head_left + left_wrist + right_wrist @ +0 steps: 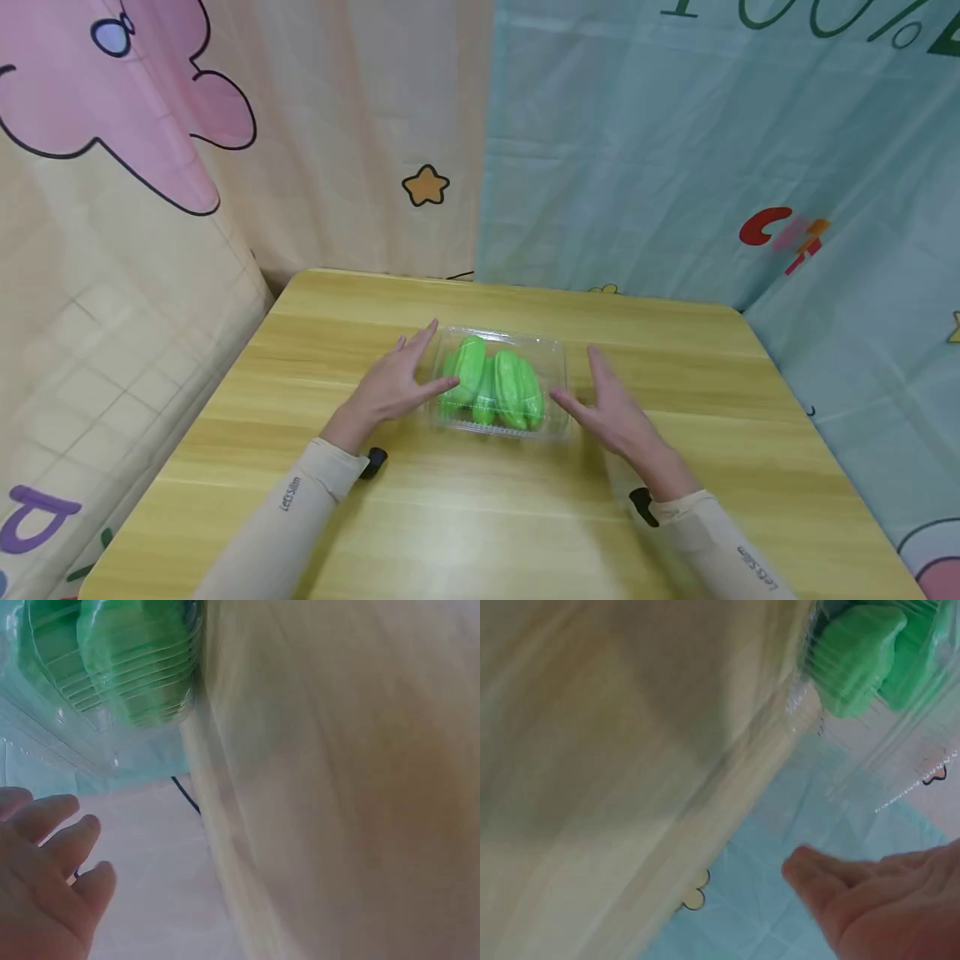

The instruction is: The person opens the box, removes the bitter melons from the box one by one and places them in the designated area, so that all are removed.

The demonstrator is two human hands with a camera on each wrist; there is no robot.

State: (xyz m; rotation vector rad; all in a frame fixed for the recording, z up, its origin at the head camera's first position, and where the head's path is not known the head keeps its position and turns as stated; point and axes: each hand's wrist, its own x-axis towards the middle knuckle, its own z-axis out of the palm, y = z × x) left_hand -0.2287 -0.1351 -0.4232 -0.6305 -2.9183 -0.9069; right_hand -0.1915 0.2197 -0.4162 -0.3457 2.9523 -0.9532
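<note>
A clear plastic clamshell box (pixel 501 342) lies in the middle of the wooden table (pixel 675 350), closed over several green ridged fruits (pixel 495 385). My left hand (pixel 396 385) is at the box's left side with straight fingers, the thumb touching the lid. Just right of the box, my right hand (pixel 611 407) is spread flat and a little apart from it. The left wrist view catches the box (pixel 112 667) and loose fingers (pixel 52 877). The right wrist view has the fruits (pixel 870 652) and fingers (pixel 870 900).
Patterned cloth backdrops hang close behind and beside the table: beige with pink shapes (pixel 150 125) on the left, pale blue (pixel 675 150) on the right. The table's front part (pixel 480 533) shows only my sleeves.
</note>
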